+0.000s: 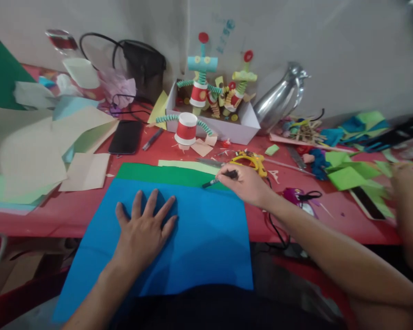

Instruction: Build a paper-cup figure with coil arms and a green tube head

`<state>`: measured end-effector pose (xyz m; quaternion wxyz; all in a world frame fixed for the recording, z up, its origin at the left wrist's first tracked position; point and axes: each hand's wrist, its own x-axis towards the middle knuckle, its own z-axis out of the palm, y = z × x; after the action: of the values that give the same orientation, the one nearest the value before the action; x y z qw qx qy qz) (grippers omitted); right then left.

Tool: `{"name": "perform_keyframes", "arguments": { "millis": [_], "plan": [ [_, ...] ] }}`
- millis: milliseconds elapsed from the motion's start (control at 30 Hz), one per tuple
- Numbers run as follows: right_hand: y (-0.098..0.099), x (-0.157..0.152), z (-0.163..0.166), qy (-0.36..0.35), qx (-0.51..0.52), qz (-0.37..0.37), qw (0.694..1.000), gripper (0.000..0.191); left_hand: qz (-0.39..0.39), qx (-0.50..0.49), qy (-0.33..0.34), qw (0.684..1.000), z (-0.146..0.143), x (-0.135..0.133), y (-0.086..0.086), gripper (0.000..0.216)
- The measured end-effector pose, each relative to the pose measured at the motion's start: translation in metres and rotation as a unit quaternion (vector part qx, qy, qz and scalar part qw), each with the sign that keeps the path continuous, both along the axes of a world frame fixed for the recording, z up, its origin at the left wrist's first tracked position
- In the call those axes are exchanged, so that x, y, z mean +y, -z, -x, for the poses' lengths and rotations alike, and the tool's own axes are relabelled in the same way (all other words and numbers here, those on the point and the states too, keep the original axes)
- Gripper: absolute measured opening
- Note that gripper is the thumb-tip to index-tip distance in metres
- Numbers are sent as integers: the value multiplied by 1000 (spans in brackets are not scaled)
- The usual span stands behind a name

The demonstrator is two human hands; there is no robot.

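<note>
My left hand [142, 231] lies flat with fingers spread on a large blue sheet [206, 243], which overhangs the table's front edge. Under the sheet's far edge shows a strip of green paper [147, 173]. My right hand [246, 183] is closed around a dark pen [211, 183], its tip at the border between blue and green. Behind the green lies a pale green paper strip [186, 165]. Beyond my right hand are yellow-handled scissors [249, 160]. A red and white paper cup [186, 129] with folded green paper arms stands farther back.
A white box [227, 130] holds several paper-cup figures at the back. A metal jug [278, 98] stands right of it. Paper sheets [27, 151] and a phone [125, 136] lie left; green paper scraps [347, 169] lie right. Another person's hand [411, 197] is at the right edge.
</note>
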<state>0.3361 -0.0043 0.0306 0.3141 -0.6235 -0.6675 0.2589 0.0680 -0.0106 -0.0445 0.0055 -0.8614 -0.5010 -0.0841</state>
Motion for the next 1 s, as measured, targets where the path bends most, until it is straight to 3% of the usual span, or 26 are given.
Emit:
{"name": "perform_keyframes", "arguments": {
  "millis": [500, 700, 800, 900, 1000],
  "plan": [
    [-1, -64, -79, 110, -58, 18, 992, 18, 2, -45, 28, 999, 4, 8, 6, 50],
    [4, -72, -86, 144, -73, 11, 987, 17, -11, -21, 25, 999, 1, 4, 2, 49],
    [-1, -76, -80, 172, -81, -38, 981, 15, -12, -12, 17, 1000, -1, 3, 1, 50],
    [-17, -86, -68, 220, -98, -119, 963, 18, -2, -26, 17, 1000, -1, 3, -2, 49],
    [-32, -106, -54, 223, -136, -175, 949, 27, 6, -18, 15, 1000, 0, 4, -5, 48]
  ]
}}
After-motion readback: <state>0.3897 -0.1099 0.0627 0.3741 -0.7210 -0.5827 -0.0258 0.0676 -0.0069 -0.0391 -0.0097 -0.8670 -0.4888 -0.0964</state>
